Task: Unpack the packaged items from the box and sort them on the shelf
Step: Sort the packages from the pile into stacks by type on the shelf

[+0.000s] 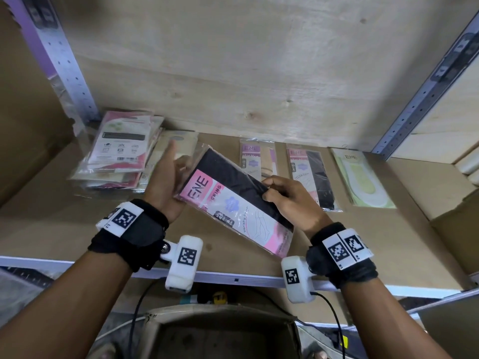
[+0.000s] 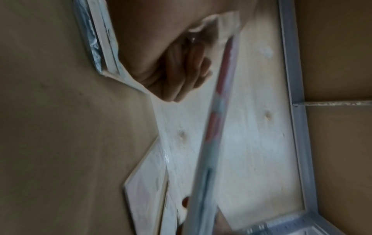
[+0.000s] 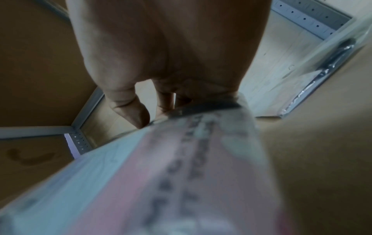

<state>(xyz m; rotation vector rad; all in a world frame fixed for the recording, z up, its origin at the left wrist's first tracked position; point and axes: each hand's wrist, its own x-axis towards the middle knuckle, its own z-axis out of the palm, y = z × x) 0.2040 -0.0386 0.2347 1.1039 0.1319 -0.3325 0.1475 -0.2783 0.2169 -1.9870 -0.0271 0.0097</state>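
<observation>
Cardboard-lined shelf (image 1: 233, 257) ahead: black stocking pack (image 1: 233, 200) slants lengthwise between both hands, right hand (image 1: 290, 200) pinching it, left hand (image 1: 166, 187) cradling, forefinger straight; matching black pack (image 1: 317, 174) lies nearer the right

Both forearms were bare, with no sleeves. Each wrist wore a black fabric strap (image 1: 134, 237) carrying white blocks printed with black square-pattern markers (image 1: 124, 218). Below each strap, toward the box (image 1: 223, 332), hung a white camera housing (image 1: 184, 265) with its own marker, and black cables (image 1: 334, 320) trailed from both.
</observation>
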